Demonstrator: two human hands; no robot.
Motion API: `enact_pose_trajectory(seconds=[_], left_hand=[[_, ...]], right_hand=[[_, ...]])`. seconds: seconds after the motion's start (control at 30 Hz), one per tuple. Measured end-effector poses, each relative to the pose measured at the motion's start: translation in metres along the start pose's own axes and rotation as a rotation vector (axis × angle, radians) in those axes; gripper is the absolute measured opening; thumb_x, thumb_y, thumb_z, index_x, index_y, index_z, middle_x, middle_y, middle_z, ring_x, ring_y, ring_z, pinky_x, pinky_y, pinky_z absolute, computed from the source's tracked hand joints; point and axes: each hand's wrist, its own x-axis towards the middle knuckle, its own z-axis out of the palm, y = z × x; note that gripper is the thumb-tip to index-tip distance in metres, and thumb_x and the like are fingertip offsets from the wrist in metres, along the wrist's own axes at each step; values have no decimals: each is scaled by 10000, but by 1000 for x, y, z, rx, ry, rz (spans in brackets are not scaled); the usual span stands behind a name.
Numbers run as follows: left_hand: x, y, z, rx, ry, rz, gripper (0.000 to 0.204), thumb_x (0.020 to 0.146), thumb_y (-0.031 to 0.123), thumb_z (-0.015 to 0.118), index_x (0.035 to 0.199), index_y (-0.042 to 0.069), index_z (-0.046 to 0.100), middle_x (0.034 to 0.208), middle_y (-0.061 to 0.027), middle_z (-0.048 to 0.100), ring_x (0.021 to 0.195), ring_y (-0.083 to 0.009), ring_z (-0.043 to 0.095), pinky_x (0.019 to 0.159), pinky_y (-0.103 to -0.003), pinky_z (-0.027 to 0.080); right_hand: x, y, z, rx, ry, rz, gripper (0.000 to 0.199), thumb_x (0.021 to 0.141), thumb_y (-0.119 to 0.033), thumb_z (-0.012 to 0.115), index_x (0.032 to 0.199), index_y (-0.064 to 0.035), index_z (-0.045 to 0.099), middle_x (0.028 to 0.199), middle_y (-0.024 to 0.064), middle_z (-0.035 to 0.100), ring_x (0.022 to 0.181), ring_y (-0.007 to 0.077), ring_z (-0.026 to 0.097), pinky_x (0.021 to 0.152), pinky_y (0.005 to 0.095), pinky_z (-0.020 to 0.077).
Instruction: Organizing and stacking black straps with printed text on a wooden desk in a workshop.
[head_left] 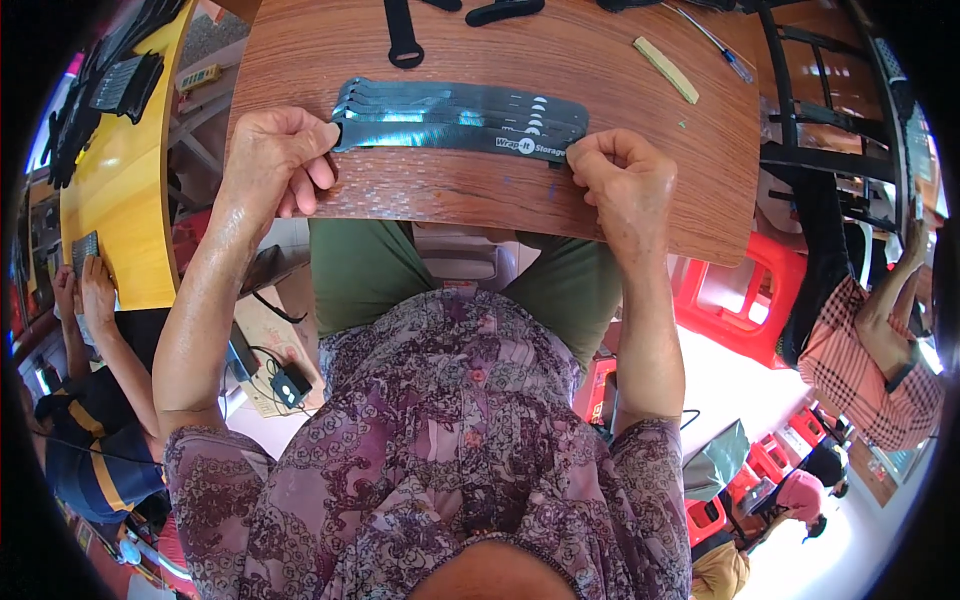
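Several dark hook-and-loop straps [450,105] lie overlapped in a stepped row across the wooden table [420,185] in front of me. They have a glossy sheen, and white print marks their right ends. My left hand [280,155] pinches the left end of the nearest strap [420,135] between thumb and forefinger, its other fingers loosely curled. At the opposite end, my right hand [630,180] is closed in a pinch on the near right corner of the same strap. My fingertips partly cover both ends.
Beyond the row lie a black strap with a looped end [403,45], more black pieces [505,10], a yellowish strip [665,70] and a thin blue-handled tool [735,65]. Left, a yellow table [120,190] holds black straps near a co-worker's hands [90,290]. A red stool [745,300] stands right.
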Motion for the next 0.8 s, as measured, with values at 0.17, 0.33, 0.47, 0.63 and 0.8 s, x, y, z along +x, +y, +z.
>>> enact_pose_trajectory(seconds=[0.17, 0.33, 0.47, 0.63, 0.8], left_hand=[[-1, 1, 0, 21, 15, -3, 206, 859, 208, 625, 792, 17, 586, 541, -54, 562, 315, -86, 448, 256, -193, 275], [-3, -1, 1, 1, 7, 20, 211, 869, 222, 619, 788, 31, 580, 537, -39, 562, 318, -75, 447, 264, -189, 281], [-3, 1, 1, 0, -2, 6, 210, 870, 227, 619, 791, 37, 578, 534, -33, 560, 318, -72, 445, 267, -189, 283], [-4, 1, 1, -9, -7, 14, 203, 872, 229, 617, 792, 47, 578, 532, -26, 560, 323, -69, 444, 276, -187, 290], [-5, 2, 2, -11, -1, 14, 204, 877, 231, 612, 795, 48, 578, 530, -23, 558, 328, -67, 449, 278, -185, 291]], right_hand=[[0, -2, 0, -14, -11, 10, 125, 711, -105, 643, 736, 17, 656, 618, 98, 631, 569, 141, 581, 559, 291, 455], [0, -3, 0, -2, -7, 26, 119, 709, -103, 638, 733, 12, 659, 617, 97, 633, 565, 141, 585, 558, 291, 455], [0, -1, 1, 15, -6, 18, 117, 709, -101, 637, 732, 10, 661, 618, 95, 636, 567, 143, 588, 561, 290, 457], [0, -3, 1, -7, 10, 6, 124, 706, -106, 638, 734, 13, 661, 621, 98, 638, 571, 148, 592, 567, 292, 461], [0, -3, 1, -27, 11, 12, 129, 705, -108, 636, 732, 16, 660, 619, 99, 636, 570, 150, 590, 566, 293, 460]])
